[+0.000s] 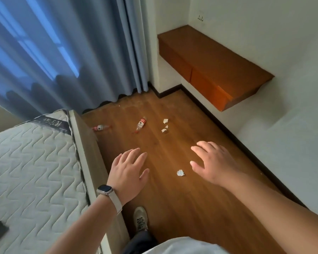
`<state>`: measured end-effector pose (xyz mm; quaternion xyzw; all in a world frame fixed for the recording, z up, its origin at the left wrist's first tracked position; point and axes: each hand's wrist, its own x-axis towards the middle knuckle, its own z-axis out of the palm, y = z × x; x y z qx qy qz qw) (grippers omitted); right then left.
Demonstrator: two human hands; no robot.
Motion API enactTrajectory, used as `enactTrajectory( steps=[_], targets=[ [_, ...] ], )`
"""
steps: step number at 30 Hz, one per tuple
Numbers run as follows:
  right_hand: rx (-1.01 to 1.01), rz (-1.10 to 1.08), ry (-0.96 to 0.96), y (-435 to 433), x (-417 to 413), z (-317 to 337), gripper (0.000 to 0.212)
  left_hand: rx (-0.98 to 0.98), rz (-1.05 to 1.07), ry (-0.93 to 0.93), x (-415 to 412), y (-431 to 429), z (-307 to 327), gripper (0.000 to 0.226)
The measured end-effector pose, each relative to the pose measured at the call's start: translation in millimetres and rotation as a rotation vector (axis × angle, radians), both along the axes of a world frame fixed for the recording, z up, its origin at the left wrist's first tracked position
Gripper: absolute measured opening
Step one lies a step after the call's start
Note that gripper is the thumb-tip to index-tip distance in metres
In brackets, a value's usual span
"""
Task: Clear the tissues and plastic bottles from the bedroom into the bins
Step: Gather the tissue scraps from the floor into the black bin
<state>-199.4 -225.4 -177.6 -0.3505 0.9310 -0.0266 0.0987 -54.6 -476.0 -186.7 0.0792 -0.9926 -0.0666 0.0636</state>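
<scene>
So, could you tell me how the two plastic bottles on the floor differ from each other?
The bottle by the bed lies close to the bed base; the middle bottle lies out on open floor, nearer the tissue scraps. The bottle by the bed lies crosswise in the view, the middle bottle diagonally. Both are clear, red-labelled and on their sides.

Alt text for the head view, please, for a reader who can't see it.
A person beside a bed holds left hand and right hand open and empty over a wooden floor. On it lie a bedside bottle, a middle bottle, a near tissue by the right hand and far tissues beyond. Blue curtains and a wall-mounted shelf are behind.
</scene>
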Motion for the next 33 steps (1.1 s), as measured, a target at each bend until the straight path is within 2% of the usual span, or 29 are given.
enactTrajectory(
  steps=[6,11,17,24,33],
  targets=[
    [0.054,-0.079,-0.015,-92.6,-12.5,4.8,0.057,0.025,-0.065,-0.003,-36.5,-113.8,-1.9,0.044],
    [0.065,-0.140,-0.017,-139.1,-23.0,8.9,0.057,0.042,-0.109,-0.030,-64.4,-173.6,-8.2,0.044],
    [0.068,-0.242,-0.014,-147.6,-43.4,3.6,0.055,0.048,-0.212,-0.037,-110.2,-190.3,-16.8,0.043],
    [0.060,-0.356,-0.116,-146.2,-79.1,-32.7,0.057,0.002,-0.296,-0.095,-179.8,-201.6,-28.7,0.043],
    [-0.006,-0.440,-0.222,-167.2,-188.7,-83.4,0.060,-0.024,-0.407,-0.175,-314.5,-217.1,-50.0,0.044]
  ],
)
